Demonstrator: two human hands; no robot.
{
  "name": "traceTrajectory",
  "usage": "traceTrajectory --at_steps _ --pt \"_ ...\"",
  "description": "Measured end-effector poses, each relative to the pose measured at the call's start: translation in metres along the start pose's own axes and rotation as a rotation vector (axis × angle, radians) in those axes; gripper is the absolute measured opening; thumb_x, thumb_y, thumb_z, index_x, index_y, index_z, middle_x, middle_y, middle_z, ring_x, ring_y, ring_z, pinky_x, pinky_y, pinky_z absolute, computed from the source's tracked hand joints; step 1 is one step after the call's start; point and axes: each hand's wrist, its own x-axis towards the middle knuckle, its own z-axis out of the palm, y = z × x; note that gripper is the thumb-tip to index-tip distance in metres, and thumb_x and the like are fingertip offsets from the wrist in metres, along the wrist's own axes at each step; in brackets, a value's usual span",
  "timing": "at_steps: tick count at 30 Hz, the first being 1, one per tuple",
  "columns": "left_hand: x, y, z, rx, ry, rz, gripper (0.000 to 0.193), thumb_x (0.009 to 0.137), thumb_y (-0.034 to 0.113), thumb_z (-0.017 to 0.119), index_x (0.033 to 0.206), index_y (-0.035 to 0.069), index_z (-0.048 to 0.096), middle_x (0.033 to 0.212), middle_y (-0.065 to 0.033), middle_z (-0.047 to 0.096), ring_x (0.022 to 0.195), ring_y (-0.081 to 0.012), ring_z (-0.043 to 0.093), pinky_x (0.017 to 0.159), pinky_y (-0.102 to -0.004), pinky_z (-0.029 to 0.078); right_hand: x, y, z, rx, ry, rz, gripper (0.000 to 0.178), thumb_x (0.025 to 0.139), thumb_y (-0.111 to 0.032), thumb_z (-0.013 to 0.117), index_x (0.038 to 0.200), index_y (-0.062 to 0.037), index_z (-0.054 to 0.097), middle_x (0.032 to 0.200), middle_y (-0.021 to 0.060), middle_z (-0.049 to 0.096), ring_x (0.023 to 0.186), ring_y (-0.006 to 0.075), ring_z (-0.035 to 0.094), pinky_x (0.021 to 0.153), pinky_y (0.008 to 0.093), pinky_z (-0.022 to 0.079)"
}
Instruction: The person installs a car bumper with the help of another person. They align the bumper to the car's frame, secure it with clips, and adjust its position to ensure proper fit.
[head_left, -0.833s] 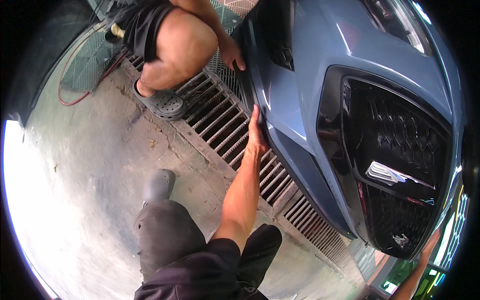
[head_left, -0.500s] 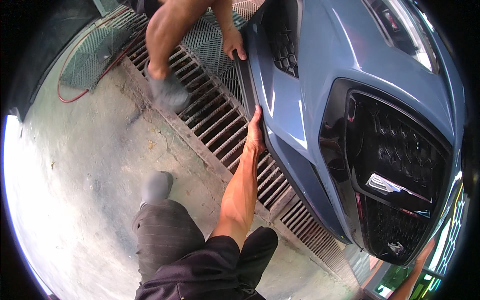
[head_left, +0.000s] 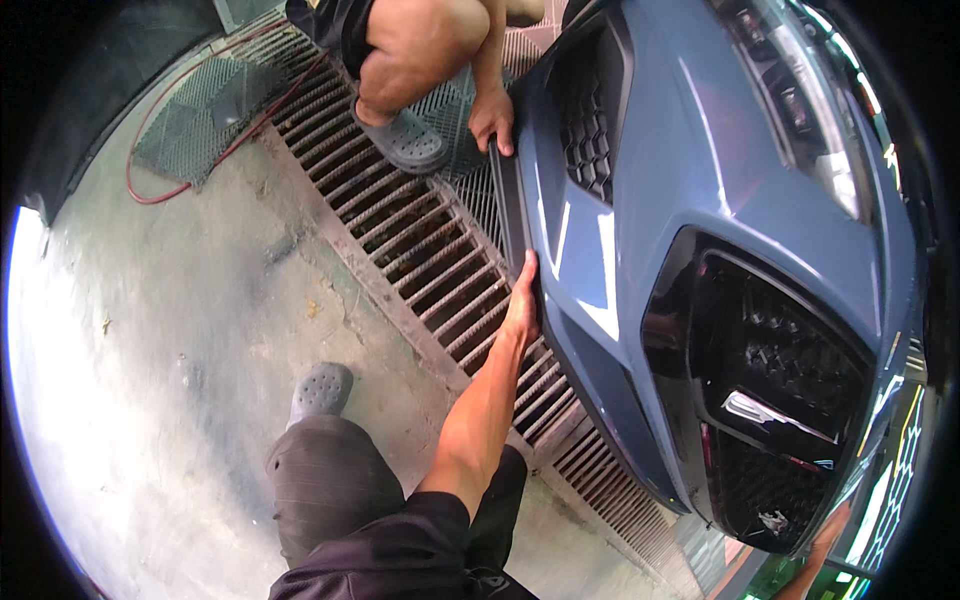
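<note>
A blue-grey car front bumper (head_left: pixel 575 270) with a black honeycomb grille (head_left: pixel 770 350) fills the right side. Along its lower edge runs a dark lip strip (head_left: pixel 511 205). My left hand (head_left: pixel 524 300) grips this edge, thumb along the outside and the other fingers hidden behind it. At the lower right, a bare forearm that appears to be mine leads to my right hand (head_left: pixel 832 528), close beside the grille's end; its fingers are hidden. Farther up, a crouching co-worker's hand (head_left: pixel 492 120) takes hold of the strip's far end.
A metal drain grate (head_left: pixel 420 240) runs diagonally under the bumper's edge. The co-worker's grey clog (head_left: pixel 405 140) rests on it. My own clog (head_left: pixel 322 388) is on the concrete floor. A red hose (head_left: pixel 150 200) loops around a plastic mat (head_left: pixel 200 125) at the upper left.
The view has shifted, so the bumper and grate sit lower in it. The co-worker's foot has come right, nearer the bumper. My left hand keeps its hold on the edge.
</note>
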Motion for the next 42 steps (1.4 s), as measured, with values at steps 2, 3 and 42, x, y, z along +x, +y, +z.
traceTrajectory --at_steps 2,3,42 --pt "0.001 0.001 -0.005 -0.016 -0.031 -0.038 0.091 0.103 0.079 0.051 0.157 0.006 0.054 0.148 -0.0120 0.063 0.135 -0.0288 0.058 0.118 -0.0471 0.045 -0.008 -0.003 0.012 0.038 0.063 -0.002 0.030 0.113 -0.044 0.052 0.110 -0.0146 0.051 0.110 -0.0019 0.042 0.105 0.0129 0.042 0.102 0.0316 0.036" --pt "0.007 -0.004 -0.010 -0.003 -0.017 0.004 0.103 0.099 0.080 0.057 0.160 -0.003 0.045 0.155 -0.0165 0.057 0.138 -0.0295 0.056 0.119 -0.0458 0.045 -0.007 -0.013 0.008 0.046 0.084 -0.012 0.030 0.113 -0.044 0.053 0.111 -0.0141 0.052 0.110 -0.0020 0.042 0.106 0.0133 0.043 0.103 0.0323 0.037" --pt "0.051 -0.046 -0.076 0.184 0.015 -0.054 0.068 0.107 0.060 0.058 0.149 0.007 0.059 0.141 -0.0140 0.069 0.128 -0.0334 0.065 0.105 -0.0504 0.057 0.011 -0.032 0.069 -0.217 0.035 -0.007 0.044 0.112 -0.045 0.054 0.121 -0.0024 0.063 0.114 0.0056 0.057 0.110 0.0203 0.052 0.104 0.0354 0.041"
